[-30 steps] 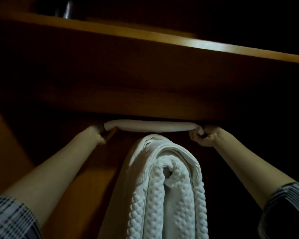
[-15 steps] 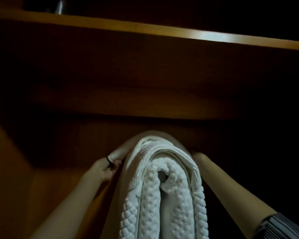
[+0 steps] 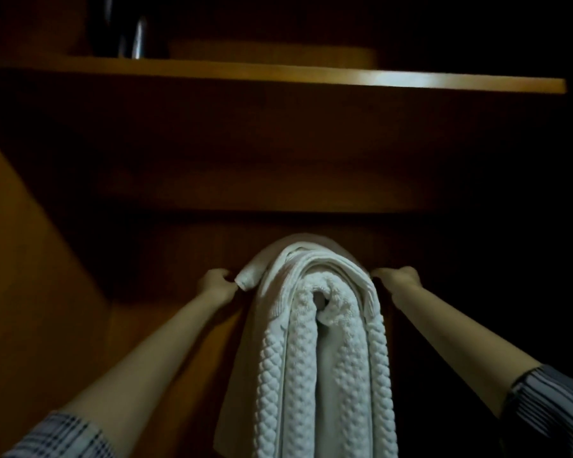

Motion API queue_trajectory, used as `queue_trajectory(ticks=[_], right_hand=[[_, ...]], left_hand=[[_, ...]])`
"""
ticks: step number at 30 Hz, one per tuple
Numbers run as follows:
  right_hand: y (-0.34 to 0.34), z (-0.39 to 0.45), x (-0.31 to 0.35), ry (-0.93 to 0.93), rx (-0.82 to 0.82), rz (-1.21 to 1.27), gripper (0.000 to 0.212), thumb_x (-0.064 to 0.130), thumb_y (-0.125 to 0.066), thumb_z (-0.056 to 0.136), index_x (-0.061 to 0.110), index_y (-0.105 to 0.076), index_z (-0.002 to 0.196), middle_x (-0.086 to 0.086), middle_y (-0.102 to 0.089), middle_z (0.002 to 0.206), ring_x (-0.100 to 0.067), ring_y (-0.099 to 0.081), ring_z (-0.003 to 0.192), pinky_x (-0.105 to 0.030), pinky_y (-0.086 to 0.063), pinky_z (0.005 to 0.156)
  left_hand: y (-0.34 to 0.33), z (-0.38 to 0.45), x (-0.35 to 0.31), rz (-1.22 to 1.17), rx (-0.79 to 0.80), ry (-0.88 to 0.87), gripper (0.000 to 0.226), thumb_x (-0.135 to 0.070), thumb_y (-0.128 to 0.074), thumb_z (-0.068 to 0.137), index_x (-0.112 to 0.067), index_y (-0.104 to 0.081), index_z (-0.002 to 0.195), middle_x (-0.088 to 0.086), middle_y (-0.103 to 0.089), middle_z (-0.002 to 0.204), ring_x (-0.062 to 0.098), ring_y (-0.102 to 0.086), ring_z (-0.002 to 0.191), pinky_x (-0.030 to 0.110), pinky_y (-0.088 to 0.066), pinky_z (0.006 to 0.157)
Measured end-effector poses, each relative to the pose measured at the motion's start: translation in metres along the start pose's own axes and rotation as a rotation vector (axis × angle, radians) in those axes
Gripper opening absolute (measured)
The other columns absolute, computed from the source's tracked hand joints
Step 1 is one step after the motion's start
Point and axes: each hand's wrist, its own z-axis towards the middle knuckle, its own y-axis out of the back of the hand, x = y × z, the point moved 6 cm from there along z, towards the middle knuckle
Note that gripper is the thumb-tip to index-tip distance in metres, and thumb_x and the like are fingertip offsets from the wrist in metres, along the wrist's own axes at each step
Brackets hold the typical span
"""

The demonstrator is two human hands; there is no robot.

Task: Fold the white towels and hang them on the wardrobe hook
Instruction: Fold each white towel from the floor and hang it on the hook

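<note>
It is dark inside the wooden wardrobe (image 3: 30,292). A thick white towel (image 3: 318,358) with a bumpy pattern hangs folded over in the middle, between the two hands, and its two sides drop down past the bottom of the picture. What it hangs on is hidden under the cloth. A second, smoother white towel (image 3: 250,279) is rolled thin and lies bent over the top of the bumpy one, like an arch. The left hand (image 3: 217,287) is just to the left of the hanging towel. Its grip is curled, and the fingers pinch the left end of the rolled towel. The right hand (image 3: 399,279) is just to the right of the hanging towel, at about the same height as the left one. Its fingers are curled too, and they reach in toward the cloth, but the right end of the rolled towel is hidden behind the bumpy towel, so I cannot tell if this grip holds it. Both arms stretch up from the bottom corners, and each has a checked sleeve (image 3: 57,438) near the edge. High above both hands runs a wooden shelf (image 3: 278,72), and something dark and shiny (image 3: 136,34) stands on it, up and to the left.
</note>
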Motion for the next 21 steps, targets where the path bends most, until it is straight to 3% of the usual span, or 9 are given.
queue_trajectory(ticks=[3,5,7,9,12,15,18,21], right_hand=[[0.019,-0.018,0.006,0.023,0.012,0.08,0.039,0.02,-0.073,0.081,-0.005,-0.059,0.108,-0.017,-0.062,0.103,-0.03,-0.059,0.094,-0.039,-0.046,0.079],[0.026,-0.033,0.006,0.024,0.054,0.12,0.022,0.019,-0.073,0.082,0.002,-0.06,0.087,-0.009,-0.061,0.083,-0.02,-0.055,0.07,-0.034,-0.043,0.069],[0.03,-0.051,0.006,0.033,0.095,0.144,0.022,0.02,-0.07,0.085,0.008,-0.056,0.073,-0.003,-0.055,0.069,-0.015,-0.047,0.058,-0.031,-0.039,0.056],[0.032,-0.072,0.008,0.037,0.157,0.179,0.024,0.021,-0.061,0.091,0.009,-0.057,0.071,-0.002,-0.051,0.063,-0.014,-0.044,0.053,-0.027,-0.034,0.048],[0.034,-0.11,0.007,0.026,0.268,0.237,0.034,0.021,-0.041,0.1,0.009,-0.055,0.071,-0.002,-0.046,0.058,-0.011,-0.035,0.046,-0.023,-0.025,0.041],[0.037,-0.157,0.005,0.054,0.328,0.247,0.035,0.015,-0.036,0.099,0.01,-0.05,0.068,-0.002,-0.042,0.05,-0.008,-0.029,0.032,-0.013,-0.019,0.033],[0.05,-0.205,-0.005,0.185,0.278,0.107,0.024,0.006,-0.042,0.092,0.01,-0.051,0.071,-0.006,-0.044,0.056,-0.012,-0.035,0.036,-0.013,-0.024,0.033],[0.065,-0.261,-0.014,0.369,0.232,-0.172,0.017,0.012,-0.048,0.091,0.01,-0.057,0.077,-0.006,-0.058,0.062,-0.016,-0.048,0.048,-0.022,-0.037,0.042]], left_hand=[[0.018,-0.011,-0.002,-0.028,0.021,-0.024,0.041,-0.005,-0.061,0.085,-0.01,-0.054,0.125,0.018,-0.064,0.104,0.024,-0.06,0.068,0.027,-0.047,0.049],[0.025,-0.027,0.001,-0.086,0.094,0.013,0.042,-0.003,-0.06,0.086,-0.012,-0.052,0.127,0.015,-0.063,0.1,0.02,-0.06,0.07,0.026,-0.048,0.043],[0.03,-0.048,0.003,-0.114,0.209,0.034,0.038,-0.003,-0.059,0.089,-0.014,-0.053,0.125,0.008,-0.063,0.092,0.015,-0.062,0.073,0.026,-0.051,0.046],[0.04,-0.074,0.005,-0.13,0.36,0.019,0.031,-0.007,-0.06,0.089,-0.015,-0.056,0.119,0.004,-0.066,0.09,0.012,-0.067,0.071,0.025,-0.054,0.049],[0.053,-0.123,0.008,-0.064,0.639,-0.05,0.024,-0.016,-0.063,0.088,-0.02,-0.061,0.112,0.002,-0.072,0.095,0.015,-0.071,0.083,0.031,-0.058,0.069],[0.07,-0.181,0.017,0.07,0.826,-0.072,0.022,-0.021,-0.06,0.091,-0.022,-0.06,0.113,0.001,-0.072,0.101,0.018,-0.07,0.092,0.031,-0.056,0.075],[0.088,-0.242,0.036,0.205,0.963,-0.038,0.029,-0.025,-0.06,0.091,-0.023,-0.057,0.12,-0.003,-0.071,0.104,0.016,-0.069,0.096,0.029,-0.052,0.076],[0.109,-0.306,0.06,0.457,1.071,-0.024,0.035,-0.027,-0.059,0.091,-0.025,-0.055,0.126,-0.008,-0.065,0.111,0.009,-0.067,0.097,0.03,-0.051,0.087]])
